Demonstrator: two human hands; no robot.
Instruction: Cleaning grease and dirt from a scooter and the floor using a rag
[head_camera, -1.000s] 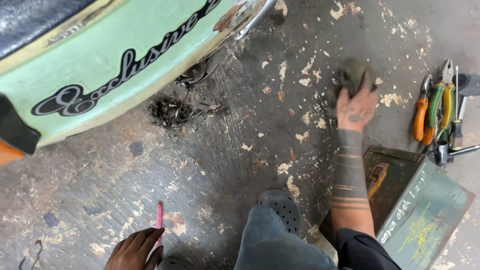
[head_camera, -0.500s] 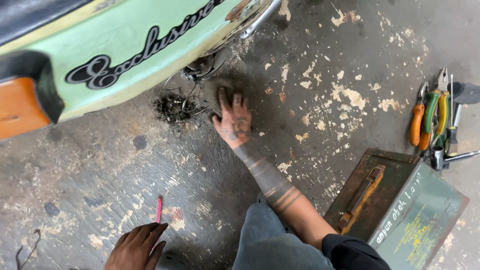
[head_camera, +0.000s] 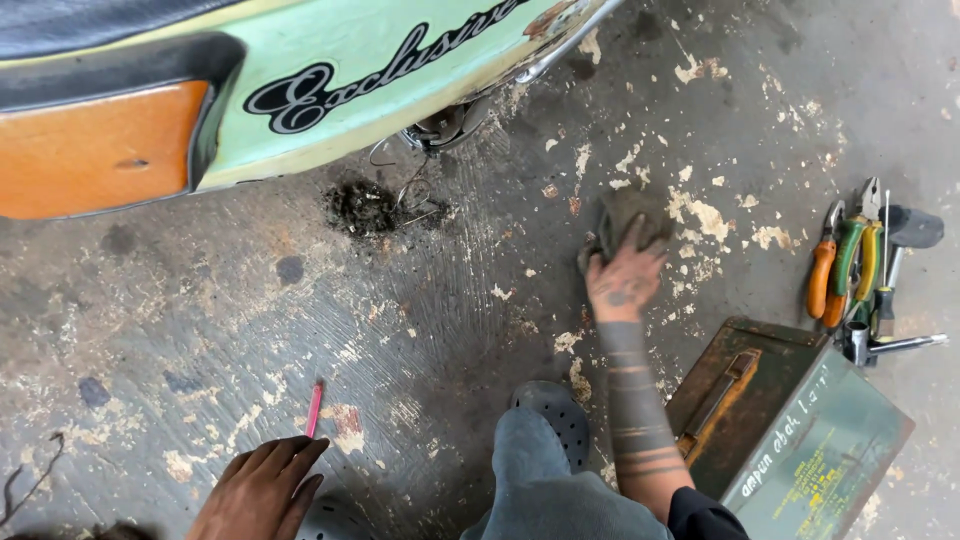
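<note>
The metal box (head_camera: 790, 430) lies on the floor (head_camera: 200, 300), at the lower right of the view. Just left of the metal box, a forearm runs up to the right hand (head_camera: 622, 285), which presses on a rag (head_camera: 625, 222) lying on the floor beyond the box's far left corner. Beyond the box's far right corner lies a cluster of pliers (head_camera: 845, 262) and other hand tools. Well left of the box and farther off, a pile of debris (head_camera: 362, 208) sits under the scooter body (head_camera: 300, 90). A shoe (head_camera: 555, 420) stands just left of the box. Far left of it, the left hand (head_camera: 262, 490) rests on the floor, with a thin stick (head_camera: 314, 408) just beyond its fingertips.
</note>
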